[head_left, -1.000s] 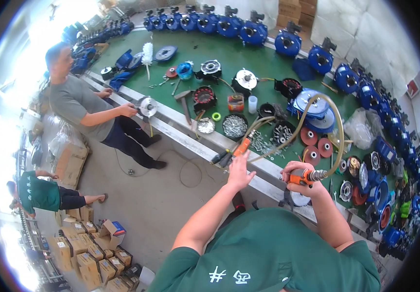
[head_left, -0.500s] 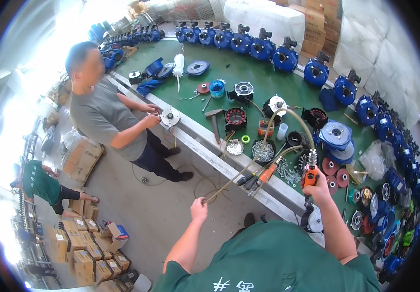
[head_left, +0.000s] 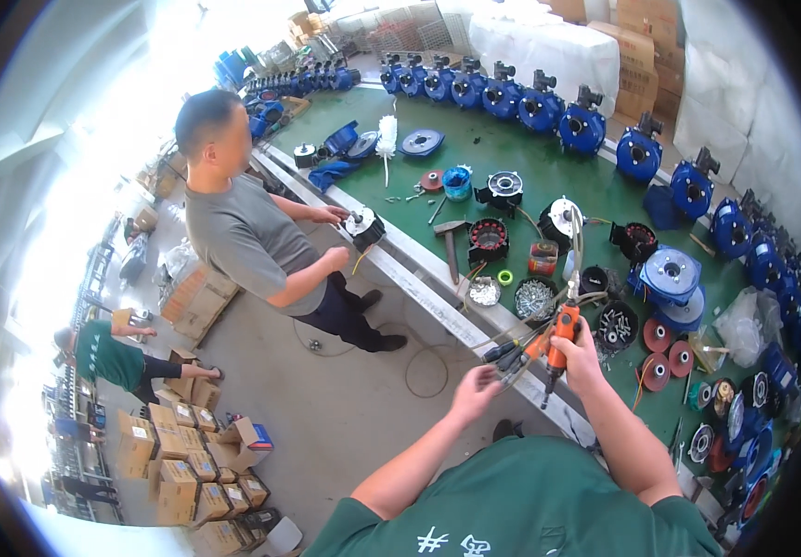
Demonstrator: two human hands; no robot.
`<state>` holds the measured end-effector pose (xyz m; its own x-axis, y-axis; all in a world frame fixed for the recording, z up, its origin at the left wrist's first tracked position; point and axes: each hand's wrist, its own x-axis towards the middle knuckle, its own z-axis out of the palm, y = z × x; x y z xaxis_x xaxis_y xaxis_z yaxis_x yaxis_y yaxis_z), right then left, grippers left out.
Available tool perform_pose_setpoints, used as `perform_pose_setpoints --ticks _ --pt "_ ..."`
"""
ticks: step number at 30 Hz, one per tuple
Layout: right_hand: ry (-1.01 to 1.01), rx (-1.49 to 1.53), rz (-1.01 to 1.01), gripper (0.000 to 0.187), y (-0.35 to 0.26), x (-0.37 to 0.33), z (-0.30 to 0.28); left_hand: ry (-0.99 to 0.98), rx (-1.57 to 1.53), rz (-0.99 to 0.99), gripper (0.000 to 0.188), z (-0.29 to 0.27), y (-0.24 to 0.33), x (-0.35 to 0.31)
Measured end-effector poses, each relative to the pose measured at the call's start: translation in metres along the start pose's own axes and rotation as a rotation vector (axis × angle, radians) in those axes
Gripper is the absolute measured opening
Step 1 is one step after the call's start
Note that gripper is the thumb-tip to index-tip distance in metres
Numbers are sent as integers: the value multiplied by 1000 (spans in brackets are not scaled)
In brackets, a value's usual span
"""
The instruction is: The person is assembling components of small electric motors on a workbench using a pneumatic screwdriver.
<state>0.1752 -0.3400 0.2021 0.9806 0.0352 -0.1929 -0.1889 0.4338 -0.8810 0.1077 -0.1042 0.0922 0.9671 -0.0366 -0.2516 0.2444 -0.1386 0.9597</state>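
Observation:
My right hand grips an orange power screwdriver, which stands nearly upright with its dark bit end down, over the bench's near edge. A pale hose rises from its top and loops back down. My left hand is left of it, slightly blurred, its fingers loosely apart and nothing visible in them. Close by these fingers lie several dark-handled tools and a second orange tool, partly covered by the first. Past them sit a bowl of screws and a black bowl of metal parts.
Across the bench, a co-worker has a hand on a round motor. Motor parts, a hammer and red discs lie on the green top. Blue housings line its far edge. Cartons stand on the floor.
The screwdriver has come left, away from the silver-topped motor at the bench edge, which no longer shows. My left hand has let go of the hose and moved right. The co-worker's hands have parted.

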Motion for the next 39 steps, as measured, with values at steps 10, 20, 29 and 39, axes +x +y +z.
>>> perform_pose_setpoints --ticks 10,20,29,39 --pt "-333 -507 -48 70 -16 -39 27 -1 -303 -21 42 77 77 -36" --pt "-640 -671 -877 70 -187 -118 71 526 -191 39 23 31 5 -48" --pt "-251 -1133 -422 54 -33 -118 -138 631 -29 -72 27 25 -36 -84" --pt "373 -1601 -46 61 49 -173 -241 701 -12 -126 27 7 -23 -63"
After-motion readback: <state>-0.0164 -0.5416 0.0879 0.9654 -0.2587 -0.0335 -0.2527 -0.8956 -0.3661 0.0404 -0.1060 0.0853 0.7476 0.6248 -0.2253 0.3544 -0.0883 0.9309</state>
